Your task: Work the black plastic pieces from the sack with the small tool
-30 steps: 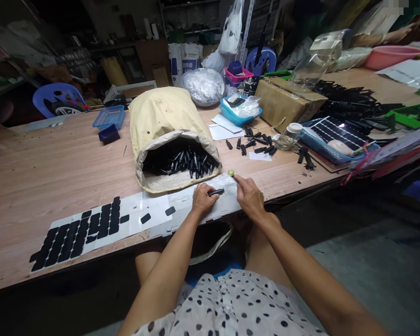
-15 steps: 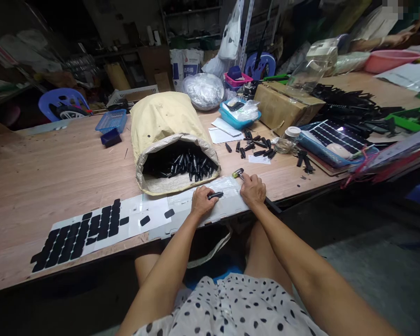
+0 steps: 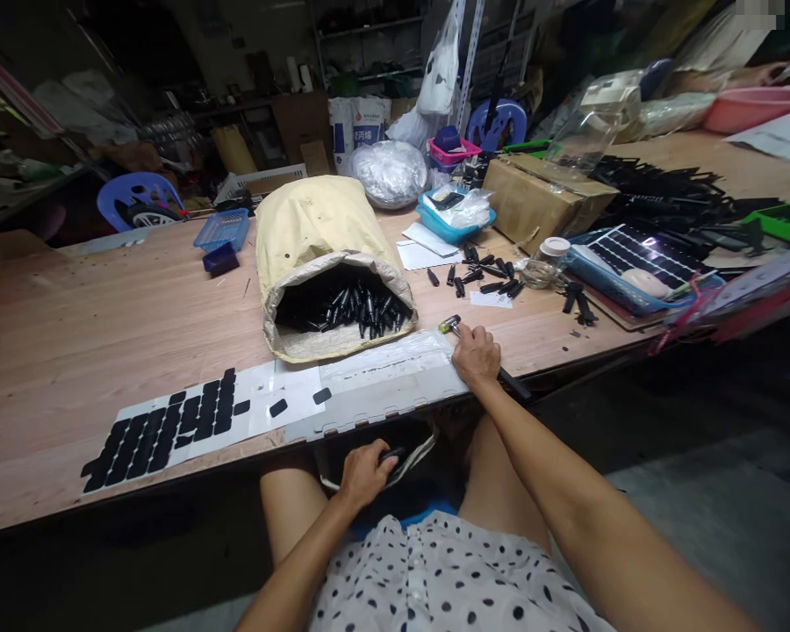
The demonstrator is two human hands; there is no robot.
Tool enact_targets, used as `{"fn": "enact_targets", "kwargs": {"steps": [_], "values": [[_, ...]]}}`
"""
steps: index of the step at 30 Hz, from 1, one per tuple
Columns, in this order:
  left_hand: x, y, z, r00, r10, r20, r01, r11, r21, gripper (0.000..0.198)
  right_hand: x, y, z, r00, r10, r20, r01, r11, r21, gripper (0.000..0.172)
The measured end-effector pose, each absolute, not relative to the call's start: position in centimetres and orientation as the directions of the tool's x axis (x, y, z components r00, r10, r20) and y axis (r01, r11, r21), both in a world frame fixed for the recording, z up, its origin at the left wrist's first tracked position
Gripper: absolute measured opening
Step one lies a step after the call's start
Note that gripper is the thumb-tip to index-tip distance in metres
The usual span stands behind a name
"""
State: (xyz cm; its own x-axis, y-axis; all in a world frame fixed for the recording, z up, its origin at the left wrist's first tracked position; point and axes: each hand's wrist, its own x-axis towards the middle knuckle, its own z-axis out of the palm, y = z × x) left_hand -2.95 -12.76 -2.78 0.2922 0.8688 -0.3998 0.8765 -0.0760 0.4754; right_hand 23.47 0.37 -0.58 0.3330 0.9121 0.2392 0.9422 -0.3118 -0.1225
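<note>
My left hand (image 3: pixel 363 477) is below the table's front edge, over the mouth of an open bag (image 3: pixel 427 449) between the knees. Its fingers are closed on a small black plastic piece (image 3: pixel 391 454). On the table edge, my right hand (image 3: pixel 477 355) grips a small hammer (image 3: pixel 448 324) with a yellowish head; the dark handle sticks out behind the hand. Between the hands lies a pale cardboard strip (image 3: pixel 395 386) along the edge. Just behind it, a yellowish sack (image 3: pixel 322 219) lies on its side, its mouth showing many similar black pieces (image 3: pixel 362 309).
A white sheet with rows of black stickers (image 3: pixel 164 430) lies at left. Loose black pieces (image 3: pixel 477 272), a cardboard box (image 3: pixel 540 197), a jar (image 3: pixel 553 250) and a blue tray (image 3: pixel 632 272) stand at right. Blue baskets (image 3: pixel 222 230) sit behind at left.
My left hand has moved from the cardboard strip down below the table edge, carrying the black plastic piece. My right hand stays on the hammer in the same place. The view has shifted slightly.
</note>
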Motion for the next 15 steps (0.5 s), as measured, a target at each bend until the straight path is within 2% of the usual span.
{"fn": "enact_targets", "kwargs": {"steps": [2, 4, 7, 10, 13, 15], "values": [[-3.3, -12.0, -3.4, 0.116, 0.866, -0.486, 0.934, 0.072, 0.350, 0.029, 23.5, 0.4, -0.7, 0.332, 0.911, 0.245, 0.942, -0.309, -0.128, 0.039], [-3.5, -11.2, -3.7, 0.021, 0.859, -0.511, 0.953, 0.138, 0.271, 0.033, 23.6, 0.5, -0.9, 0.330, 0.909, 0.255, 0.943, -0.304, -0.136, 0.040], [-3.7, -11.1, -3.3, -0.002, 0.866, -0.500, 0.955, 0.149, 0.256, 0.037, 23.7, 0.6, -1.3, 0.328, 0.903, 0.278, 0.944, -0.300, -0.139, 0.039], [-3.6, -11.6, -1.8, 0.124, 0.861, -0.493, 0.924, 0.081, 0.374, 0.032, 23.8, 0.6, -1.7, 0.321, 0.898, 0.301, 0.947, -0.296, -0.128, 0.037], [-3.2, -10.4, 1.0, 0.328, 0.826, -0.459, 0.793, 0.023, 0.609, 0.024, 23.8, 0.6, -1.9, 0.319, 0.899, 0.300, 0.948, -0.298, -0.113, 0.038], [-2.7, -7.8, 3.1, 0.374, 0.855, -0.359, 0.682, 0.008, 0.731, 0.026, 23.8, 0.6, -2.0, 0.319, 0.899, 0.301, 0.948, -0.301, -0.108, 0.038]]}}
